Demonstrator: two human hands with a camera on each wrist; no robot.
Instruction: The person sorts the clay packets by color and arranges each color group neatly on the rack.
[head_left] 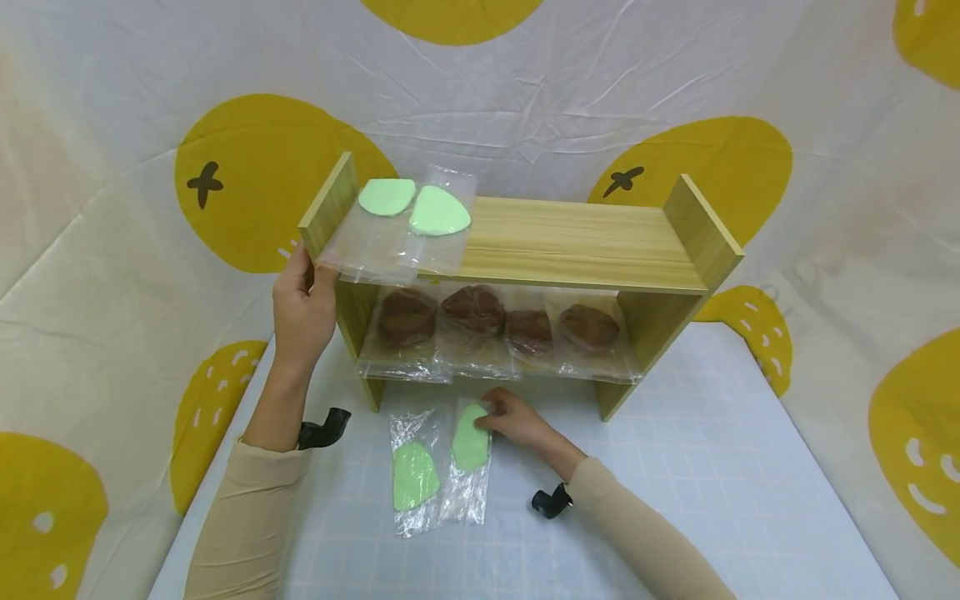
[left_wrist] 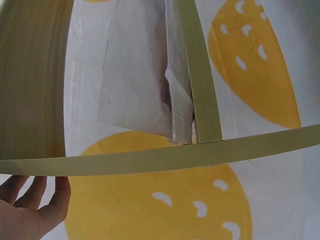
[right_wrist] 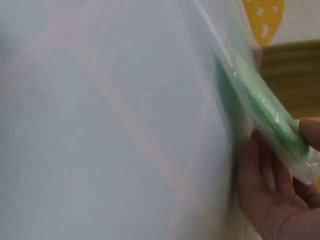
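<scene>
A two-tier wooden shelf (head_left: 577, 242) stands on the table, its left side panel (head_left: 330, 204) gripped at the front edge by my left hand (head_left: 303, 304). In the left wrist view, the fingers (left_wrist: 61, 197) of that hand lie along the panel's outer face; its thumb is hidden there. My right hand (head_left: 517, 417) pinches the top of a clear bag with a flat light-green piece (head_left: 470, 446), thumb above and fingers beneath. Left of it lies another bagged green piece (head_left: 415, 477) on the table.
On the upper tier, two bagged green pieces (head_left: 439, 212) lie side by side at the left. The lower tier holds several clear bags with dark brown pieces (head_left: 407, 318). A pale checked cloth (head_left: 720, 467) covers the table; a patterned curtain (head_left: 510, 100) hangs behind.
</scene>
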